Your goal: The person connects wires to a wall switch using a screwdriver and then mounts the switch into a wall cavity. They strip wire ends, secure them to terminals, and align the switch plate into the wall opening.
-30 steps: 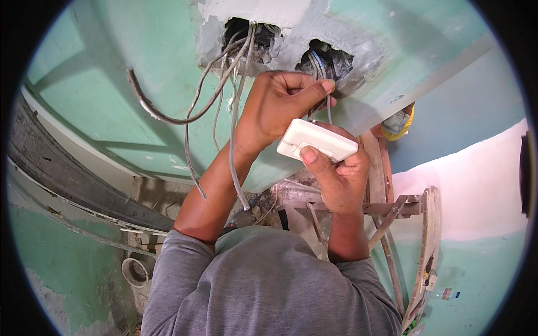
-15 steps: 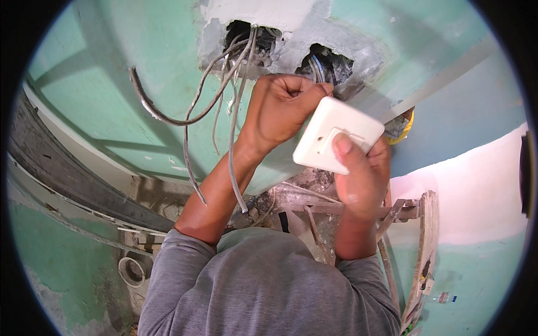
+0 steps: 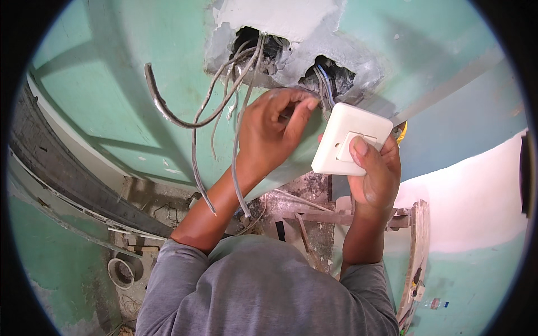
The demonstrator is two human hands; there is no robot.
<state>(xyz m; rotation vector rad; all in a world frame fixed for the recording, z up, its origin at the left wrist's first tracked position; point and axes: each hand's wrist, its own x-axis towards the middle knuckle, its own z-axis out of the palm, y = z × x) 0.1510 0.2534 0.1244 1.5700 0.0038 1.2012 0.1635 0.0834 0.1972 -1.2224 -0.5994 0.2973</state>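
Slack in the loose grey wires (image 3: pixel 224 120) looks like the main hazard: they hang free from the left wall hole (image 3: pixel 255 47), at eleven o'clock from the hands, and could snag a wrist or slip back into the plaster if tugged. The short wires (image 3: pixel 325 92) coming out of the right wall hole (image 3: pixel 336 75) seem tight, so pulling the plate away might strain them or loosen a connection behind it.

The left hand (image 3: pixel 274 131) is curled nearly closed, fingertips pinching those short wires just below the right hole. At three o'clock from it, the right hand (image 3: pixel 372 171) is wrapped around the white switch plate (image 3: pixel 347 140), thumb pressed on its face, fingers behind. The plate sits tilted, just below the right hole, close to the wall.
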